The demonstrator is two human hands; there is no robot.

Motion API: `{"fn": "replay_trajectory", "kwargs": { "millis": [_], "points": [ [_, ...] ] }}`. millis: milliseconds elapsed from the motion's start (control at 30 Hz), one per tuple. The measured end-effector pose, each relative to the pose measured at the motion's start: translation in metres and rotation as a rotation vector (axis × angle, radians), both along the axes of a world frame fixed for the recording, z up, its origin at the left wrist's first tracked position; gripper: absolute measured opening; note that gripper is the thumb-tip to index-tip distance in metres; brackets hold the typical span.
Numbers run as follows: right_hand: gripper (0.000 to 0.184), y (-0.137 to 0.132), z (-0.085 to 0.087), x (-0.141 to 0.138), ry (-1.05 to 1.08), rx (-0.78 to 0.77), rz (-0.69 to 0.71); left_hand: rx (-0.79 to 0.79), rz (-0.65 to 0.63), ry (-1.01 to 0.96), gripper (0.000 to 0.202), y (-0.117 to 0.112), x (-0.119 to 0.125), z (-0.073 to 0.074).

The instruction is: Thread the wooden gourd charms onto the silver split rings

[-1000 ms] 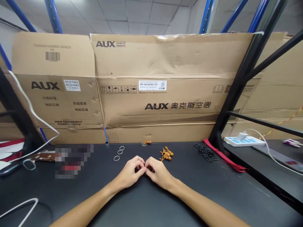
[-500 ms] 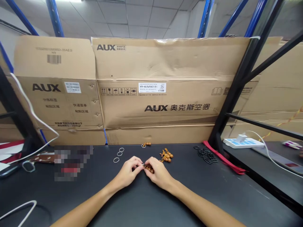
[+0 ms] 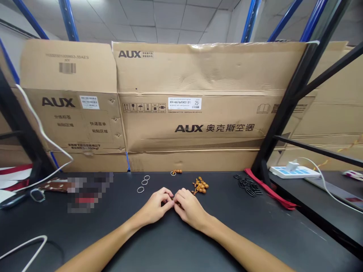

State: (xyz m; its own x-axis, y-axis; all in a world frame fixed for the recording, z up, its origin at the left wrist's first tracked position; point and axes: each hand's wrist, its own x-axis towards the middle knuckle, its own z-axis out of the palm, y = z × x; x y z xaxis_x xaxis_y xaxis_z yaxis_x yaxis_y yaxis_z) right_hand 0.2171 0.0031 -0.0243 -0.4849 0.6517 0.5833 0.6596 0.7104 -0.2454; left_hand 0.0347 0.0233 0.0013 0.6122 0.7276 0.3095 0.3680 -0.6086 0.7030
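My left hand (image 3: pixel 159 204) and my right hand (image 3: pixel 191 208) meet fingertip to fingertip over the black table, both closed in pinches. A string of brown wooden beads (image 3: pixel 179 204) shows between my right fingers, mostly covered by them. A metal key ring at my left fingertips is hidden now. Just beyond my right hand lies a pile of wooden gourd charms (image 3: pixel 200 185) on orange cords. Farther back sits one charm (image 3: pixel 177 171) with a ring attached. Left of my hands, three loose key rings (image 3: pixel 140 189) lie in a slanting row.
Black clips or links (image 3: pixel 249 186) are heaped at the right near a red strap (image 3: pixel 269 189). A cardboard wall (image 3: pixel 198 139) closes off the back. White cables (image 3: pixel 36 245) and glasses (image 3: pixel 37 195) lie at left; a power strip (image 3: pixel 293 172) stands at right.
My right fingers have closed further over the beads, covering more of them. The metal bit seen earlier between the fingertips is now hidden. The view has shifted slightly.
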Motion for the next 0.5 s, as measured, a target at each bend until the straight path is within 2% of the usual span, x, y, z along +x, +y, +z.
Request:
{"fn": "replay_trajectory", "kwargs": {
  "millis": [267, 500],
  "points": [
    [0.01, 0.0087, -0.0003, 0.0094, 0.155, -0.21, -0.05, 0.067, -0.041, 0.021, 0.021, 0.0018, -0.0037, -0.0012],
    [0.009, 0.0001, 0.0021, 0.0042, 0.097, -0.146, 0.019, 0.15, -0.009, 0.045, 0.02, -0.0024, -0.0019, -0.0017]
  ]
}}
